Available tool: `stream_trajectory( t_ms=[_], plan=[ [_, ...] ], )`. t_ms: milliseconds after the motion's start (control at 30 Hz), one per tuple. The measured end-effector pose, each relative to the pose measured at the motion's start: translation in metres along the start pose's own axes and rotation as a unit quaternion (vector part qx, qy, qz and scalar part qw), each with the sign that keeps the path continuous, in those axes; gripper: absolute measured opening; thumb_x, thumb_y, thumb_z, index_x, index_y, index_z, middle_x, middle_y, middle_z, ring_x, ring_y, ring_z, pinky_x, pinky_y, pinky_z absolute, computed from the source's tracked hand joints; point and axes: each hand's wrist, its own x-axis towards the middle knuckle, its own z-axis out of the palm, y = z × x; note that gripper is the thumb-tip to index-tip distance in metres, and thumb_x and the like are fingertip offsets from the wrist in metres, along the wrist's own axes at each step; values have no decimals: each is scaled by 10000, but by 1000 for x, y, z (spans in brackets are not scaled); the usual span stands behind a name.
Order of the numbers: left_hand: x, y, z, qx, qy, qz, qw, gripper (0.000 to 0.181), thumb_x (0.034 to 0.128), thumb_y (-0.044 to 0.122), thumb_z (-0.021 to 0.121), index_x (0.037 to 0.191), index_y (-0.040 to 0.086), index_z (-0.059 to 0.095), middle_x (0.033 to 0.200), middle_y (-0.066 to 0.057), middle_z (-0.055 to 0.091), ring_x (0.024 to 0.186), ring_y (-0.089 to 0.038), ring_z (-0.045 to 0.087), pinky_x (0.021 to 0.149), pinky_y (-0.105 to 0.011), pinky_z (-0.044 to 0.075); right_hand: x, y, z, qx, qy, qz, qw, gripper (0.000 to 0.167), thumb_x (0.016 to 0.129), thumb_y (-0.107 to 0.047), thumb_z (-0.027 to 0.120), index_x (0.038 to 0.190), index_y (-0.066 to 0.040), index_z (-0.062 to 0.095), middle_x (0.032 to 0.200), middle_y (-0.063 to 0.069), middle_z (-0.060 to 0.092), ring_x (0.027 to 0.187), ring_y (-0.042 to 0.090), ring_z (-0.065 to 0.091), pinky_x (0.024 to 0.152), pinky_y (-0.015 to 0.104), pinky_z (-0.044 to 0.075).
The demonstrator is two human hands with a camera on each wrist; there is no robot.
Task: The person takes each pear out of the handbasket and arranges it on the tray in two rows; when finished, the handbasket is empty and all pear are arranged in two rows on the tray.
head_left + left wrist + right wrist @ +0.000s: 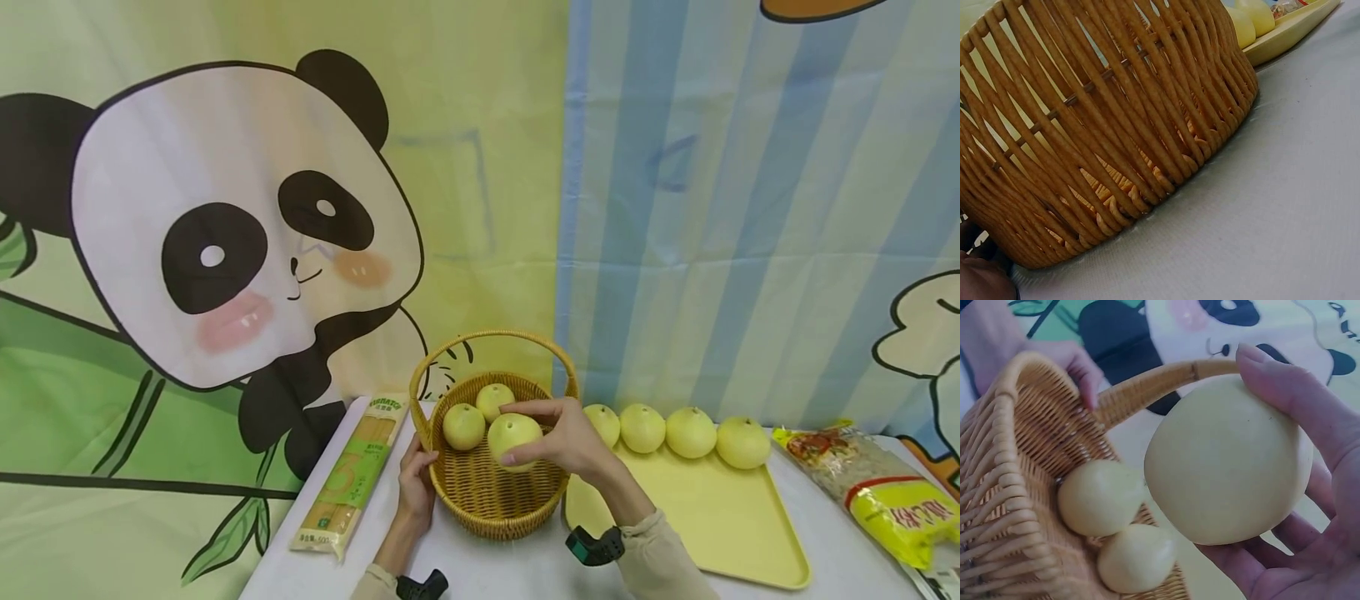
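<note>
A wicker basket (495, 527) with a tall arched handle stands on the table. My left hand (416, 483) grips its left rim, thumb over the edge. Over the basket's opening, my right hand (568, 435) holds a round pale-yellow fruit (513, 446) between thumb and fingers. Close up in the right wrist view, that fruit (1222, 465) sits above two similar ones inside the basket, a larger-looking fruit (1100, 497) and another (1137, 557) touching it. In the left wrist view, the basket's woven side (1104, 125) fills much of the picture, and most of the left hand is hidden.
Right of the basket is a yellow tray (727, 525), with a row of several pale-yellow fruits (690, 433) along its far edge. A noodle packet (348, 483) lies to the left. Another food bag (873, 492) is at far right. A printed panda curtain (487, 208) hangs behind.
</note>
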Motion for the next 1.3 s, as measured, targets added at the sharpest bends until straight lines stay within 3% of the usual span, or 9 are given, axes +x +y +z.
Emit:
stream_trajectory(
  t_ms=[133, 367, 600, 800, 1000, 1100, 1300],
  plan=[
    [-1, 1, 1, 31, -8, -15, 10000, 724, 922, 137, 408, 1645, 125, 376, 1648, -167, 422, 1379, -159, 513, 1098, -239, 446, -12, -7, -8, 120, 72, -203, 9997, 615, 745, -155, 962, 1325, -158, 759, 1355, 167, 714, 1016, 261, 752, 798, 378, 629],
    [-1, 0, 1, 75, 38, -56, 9999, 740, 919, 147, 414, 1657, 136, 356, 1663, -156, 406, 1413, -179, 486, 1105, -236, 437, -34, -6, -27, -153, 687, -501, 9963, 574, 746, -139, 959, 1290, -180, 780, 1400, 136, 697, 1249, 214, 655, 899, 369, 615],
    [0, -1, 1, 75, -35, -37, 10000, 753, 926, 146, 415, 1674, 155, 327, 1681, -144, 384, 1422, -152, 483, 1106, -212, 430, -53, 11, -53, -312, 1264, -462, 9904, 571, 740, -62, 945, 1280, -54, 759, 1227, 49, 776, 994, 176, 734, 765, 387, 632],
    [-1, -1, 1, 8, 10, -35, 10000, 751, 916, 148, 428, 1663, 151, 351, 1667, -143, 405, 1404, -150, 500, 1113, -238, 435, -60, 27, -69, -919, 1697, -150, 9811, 539, 753, -157, 960, 1258, -112, 778, 1227, 72, 772, 1104, 97, 679, 838, 349, 606],
    [0, -1, 0, -19, 5, -46, 10000, 765, 929, 136, 410, 1685, 145, 295, 1703, -122, 356, 1507, -220, 398, 1123, -201, 410, -62, 44, -80, -1581, 1926, -2, 9684, 539, 752, -253, 969, 1252, -163, 787, 1247, 43, 768, 1195, 228, 651, 930, 385, 553],
    [0, 0, 0, -51, -34, -29, 10000, 773, 934, 133, 401, 1694, 138, 264, 1711, -123, 338, 1537, -264, 357, 1130, -207, 413, -60, 54, -83, -1616, 1929, 12, 9678, 546, 743, -264, 975, 1249, -172, 790, 1272, 48, 761, 1178, 246, 654, 909, 377, 564],
    [-1, 0, 2, -39, -118, -56, 9999, 771, 939, 132, 398, 1697, 139, 255, 1714, -126, 331, 1532, -235, 364, 1136, -202, 407, -60, 74, -86, -1584, 1960, 52, 9677, 543, 717, -279, 990, 1222, -216, 800, 1275, 32, 755, 1150, 131, 668, 894, 349, 583]
  ],
)
